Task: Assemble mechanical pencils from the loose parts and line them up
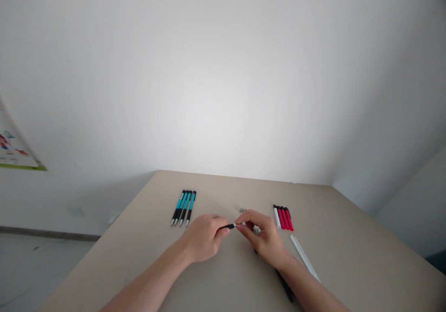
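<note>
My left hand (206,237) is closed around a pen part with a black grip (228,226), which points to the right. Thumb and fingertips of my right hand (263,238) pinch together at that grip's right end, on a small silvery piece (235,224). The fingers hide most of this piece, and I cannot tell whether it is joined to the grip. Small metal springs (243,210) lie just beyond my right fingertips. Dark parts (285,288) lie partly hidden under my right hand and forearm.
Several assembled teal and black pens (184,207) lie side by side at the left. To the right is a row of red barrels (285,218) with one white barrel (277,217). Thin white refills (304,257) lie beside my right forearm. A wall (223,94) borders the table's (334,237) far edge.
</note>
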Action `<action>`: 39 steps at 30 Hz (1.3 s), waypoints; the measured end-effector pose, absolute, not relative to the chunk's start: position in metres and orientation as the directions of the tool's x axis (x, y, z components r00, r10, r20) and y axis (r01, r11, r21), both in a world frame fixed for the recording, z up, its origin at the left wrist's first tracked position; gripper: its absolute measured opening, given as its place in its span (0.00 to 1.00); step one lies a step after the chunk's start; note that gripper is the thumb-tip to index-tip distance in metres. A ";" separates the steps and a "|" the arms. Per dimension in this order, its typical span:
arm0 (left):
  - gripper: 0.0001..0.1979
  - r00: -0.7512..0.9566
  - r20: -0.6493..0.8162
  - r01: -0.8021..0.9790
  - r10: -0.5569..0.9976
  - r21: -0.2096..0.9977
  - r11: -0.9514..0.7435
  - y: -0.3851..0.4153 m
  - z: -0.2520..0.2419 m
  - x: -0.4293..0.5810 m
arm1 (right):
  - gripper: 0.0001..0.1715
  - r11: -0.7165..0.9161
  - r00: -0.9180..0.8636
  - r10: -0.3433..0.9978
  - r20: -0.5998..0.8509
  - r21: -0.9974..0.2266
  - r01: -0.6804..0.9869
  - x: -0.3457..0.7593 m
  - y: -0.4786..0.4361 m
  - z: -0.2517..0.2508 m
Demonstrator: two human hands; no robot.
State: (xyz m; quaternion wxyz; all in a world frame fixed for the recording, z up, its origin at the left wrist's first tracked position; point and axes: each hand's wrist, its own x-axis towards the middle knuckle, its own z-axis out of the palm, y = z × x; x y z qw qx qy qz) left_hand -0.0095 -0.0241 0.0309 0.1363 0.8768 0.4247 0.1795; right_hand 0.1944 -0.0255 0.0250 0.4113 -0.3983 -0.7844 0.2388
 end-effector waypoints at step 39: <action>0.11 0.584 0.163 0.721 0.795 0.345 -0.601 -0.027 0.035 -0.008 | 0.08 0.559 -0.446 0.824 0.350 -0.638 0.530 0.194 -0.027 0.027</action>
